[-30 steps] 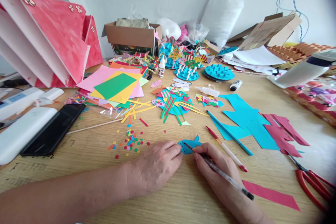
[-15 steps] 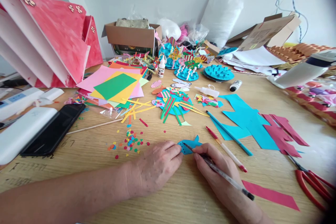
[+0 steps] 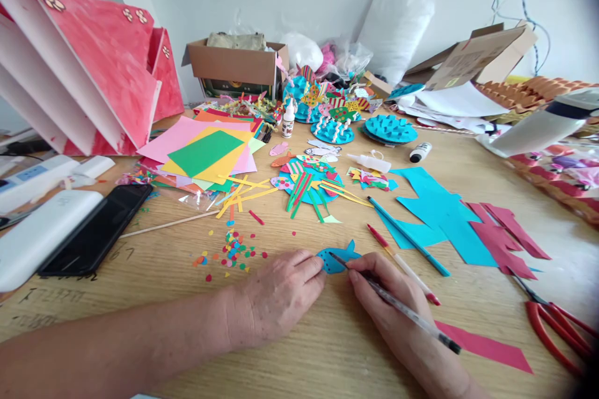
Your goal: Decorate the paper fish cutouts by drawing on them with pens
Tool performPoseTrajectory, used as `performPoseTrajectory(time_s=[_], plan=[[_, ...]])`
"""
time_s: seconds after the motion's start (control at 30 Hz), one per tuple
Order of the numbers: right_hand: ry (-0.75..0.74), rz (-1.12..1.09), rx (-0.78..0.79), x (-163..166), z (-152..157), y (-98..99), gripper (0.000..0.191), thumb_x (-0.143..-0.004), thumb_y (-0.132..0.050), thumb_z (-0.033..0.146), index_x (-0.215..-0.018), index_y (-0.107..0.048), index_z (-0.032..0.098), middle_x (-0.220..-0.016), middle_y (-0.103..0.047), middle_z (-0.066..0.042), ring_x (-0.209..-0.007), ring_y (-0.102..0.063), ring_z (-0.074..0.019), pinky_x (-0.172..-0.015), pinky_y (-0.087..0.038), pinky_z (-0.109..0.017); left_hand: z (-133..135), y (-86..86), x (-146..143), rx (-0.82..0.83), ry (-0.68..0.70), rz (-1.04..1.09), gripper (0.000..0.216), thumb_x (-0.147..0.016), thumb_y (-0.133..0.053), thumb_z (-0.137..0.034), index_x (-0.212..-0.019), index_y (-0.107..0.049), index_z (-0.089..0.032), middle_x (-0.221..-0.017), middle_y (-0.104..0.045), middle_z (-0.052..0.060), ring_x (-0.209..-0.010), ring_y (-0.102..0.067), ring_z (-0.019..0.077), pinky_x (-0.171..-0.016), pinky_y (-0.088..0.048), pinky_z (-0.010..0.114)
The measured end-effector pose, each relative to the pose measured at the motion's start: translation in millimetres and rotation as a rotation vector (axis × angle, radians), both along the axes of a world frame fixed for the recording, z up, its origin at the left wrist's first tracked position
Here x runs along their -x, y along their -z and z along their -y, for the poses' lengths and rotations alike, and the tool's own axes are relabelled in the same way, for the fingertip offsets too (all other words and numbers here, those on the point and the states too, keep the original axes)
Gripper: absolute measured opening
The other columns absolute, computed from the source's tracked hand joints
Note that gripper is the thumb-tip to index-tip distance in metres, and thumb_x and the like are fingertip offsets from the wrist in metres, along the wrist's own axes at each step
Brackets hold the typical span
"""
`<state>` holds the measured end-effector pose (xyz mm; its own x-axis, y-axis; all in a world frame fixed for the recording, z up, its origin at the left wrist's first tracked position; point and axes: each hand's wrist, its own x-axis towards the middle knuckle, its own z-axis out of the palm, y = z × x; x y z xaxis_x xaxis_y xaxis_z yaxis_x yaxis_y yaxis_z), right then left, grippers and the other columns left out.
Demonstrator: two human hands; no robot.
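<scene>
A small blue paper fish (image 3: 334,264) lies on the table with dark dots on its left half. At its left end, the fingers of my left hand (image 3: 283,293) are closed and pressed onto its edge; the fingertips are partly hidden. A clear-barrelled pen (image 3: 407,308) with a black end is gripped in my right hand (image 3: 390,299), its tip on or just over the fish's dotted part. Loose coloured paper dots (image 3: 236,249) lie left of the fish. To the right are a red pen (image 3: 402,265) and a blue pen (image 3: 409,237).
Red-handled scissors (image 3: 552,324) and a red paper strip (image 3: 486,346) lie at right, below cut blue paper (image 3: 433,206). Coloured sheets (image 3: 206,153), a black phone (image 3: 96,230) and a thin stick (image 3: 168,224) are leftward. Behind the fish stands a decorated blue disc (image 3: 283,177).
The pen's tip has shifted slightly right and up along the fish, and my right hand has moved a little right with it. My left hand stays in place.
</scene>
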<state>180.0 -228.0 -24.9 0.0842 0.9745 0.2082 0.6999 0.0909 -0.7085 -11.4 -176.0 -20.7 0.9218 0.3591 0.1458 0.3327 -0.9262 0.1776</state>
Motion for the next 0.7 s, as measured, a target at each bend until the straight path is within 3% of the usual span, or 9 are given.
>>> performPoseTrajectory(time_s=[0.33, 0.5, 0.7], plan=[[0.074, -0.185, 0.120, -4.5, 5.1, -11.4, 0.013, -0.074, -0.051, 0.032, -0.068, -0.055, 0.022, -0.050, -0.053, 0.003, -0.043, -0.046, -0.0113, -0.040, -0.036, -0.022, 0.2, 5.2, -0.1, -0.033, -0.002, 0.032, 0.021, -0.087, -0.047, -0.008, -0.106, -0.057, -0.010, -0.100, -0.055, 0.007, -0.094, -0.049, 0.0207, -0.087, -0.045, 0.033], [0.084, -0.144, 0.093, -0.7, 8.0, -12.1, 0.010, -0.074, -0.050, 0.029, -0.071, -0.057, 0.022, -0.058, -0.062, 0.001, -0.049, -0.055, -0.0129, -0.045, -0.044, -0.022, 0.1, 6.4, -0.4, -0.063, -0.014, 0.055, 0.022, -0.088, -0.044, -0.008, -0.105, -0.057, -0.010, -0.103, -0.055, 0.008, -0.095, -0.049, 0.0206, -0.087, -0.045, 0.033], [0.064, -0.076, 0.051, 2.9, 8.4, -3.2, 0.012, -0.077, -0.048, 0.028, -0.072, -0.057, 0.022, -0.055, -0.061, 0.002, -0.043, -0.052, -0.0117, -0.042, -0.042, -0.022, 0.3, 3.7, -0.7, -0.034, -0.011, 0.039, 0.023, -0.088, -0.043, -0.008, -0.106, -0.057, -0.010, -0.104, -0.054, 0.008, -0.095, -0.049, 0.0200, -0.088, -0.045, 0.033]])
